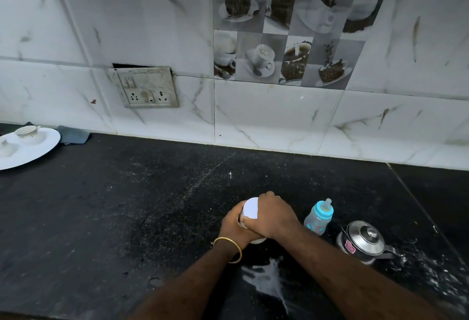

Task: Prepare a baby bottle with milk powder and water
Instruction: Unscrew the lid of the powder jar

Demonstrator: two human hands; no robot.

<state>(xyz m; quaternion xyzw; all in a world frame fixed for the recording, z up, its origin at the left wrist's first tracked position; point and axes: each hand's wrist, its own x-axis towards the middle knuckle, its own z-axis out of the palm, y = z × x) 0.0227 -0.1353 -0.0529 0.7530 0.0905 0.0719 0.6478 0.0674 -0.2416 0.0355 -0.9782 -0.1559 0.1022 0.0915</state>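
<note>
White container [250,209]: body mostly hidden under both hands, contents unseen. Plate [38,152] at 9 o'clock cut by left edge. Kettle [363,241] spout not visible. Bottle [318,218] fill level unreadable. Forearms cut at 6 o'clock.

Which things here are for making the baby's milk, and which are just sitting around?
For the milk: white container, gripped by the left hand and right hand; baby bottle; steel kettle.

Just lying about: white plate with teacup, grey cloth.
</note>
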